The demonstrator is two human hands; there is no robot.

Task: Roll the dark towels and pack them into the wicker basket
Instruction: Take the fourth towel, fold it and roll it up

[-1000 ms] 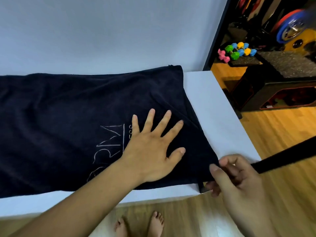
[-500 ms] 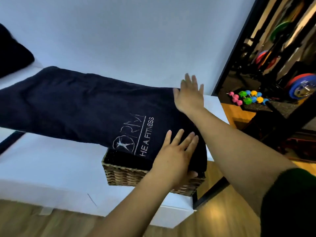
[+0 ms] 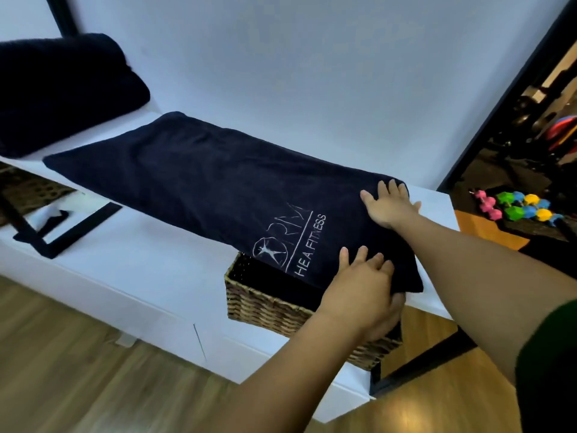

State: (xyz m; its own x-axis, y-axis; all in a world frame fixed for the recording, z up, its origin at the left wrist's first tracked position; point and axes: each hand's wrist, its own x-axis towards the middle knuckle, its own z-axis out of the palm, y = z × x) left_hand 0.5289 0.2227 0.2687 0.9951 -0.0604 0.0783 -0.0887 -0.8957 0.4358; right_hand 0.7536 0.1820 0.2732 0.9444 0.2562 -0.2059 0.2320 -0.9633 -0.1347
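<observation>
Looking at the white counter [image 3: 131, 276], the dark towel [image 3: 187, 189] lies flat across it, stretching away to the left of the fingers. Its right end is draped over the wicker basket [image 3: 268, 310], just under them. Left hand [image 3: 362, 292] has fingers on top and the thumb seemingly tucked under the near corner, pinching it. Right hand [image 3: 388, 206] lies flat and spread on the far corner. My worry: start rolling from here and that unsupported end probably sags into the basket, so you get a loose, crooked roll.

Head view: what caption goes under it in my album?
The left hand grips the towel end over the basket; right hand rests on top.
</observation>
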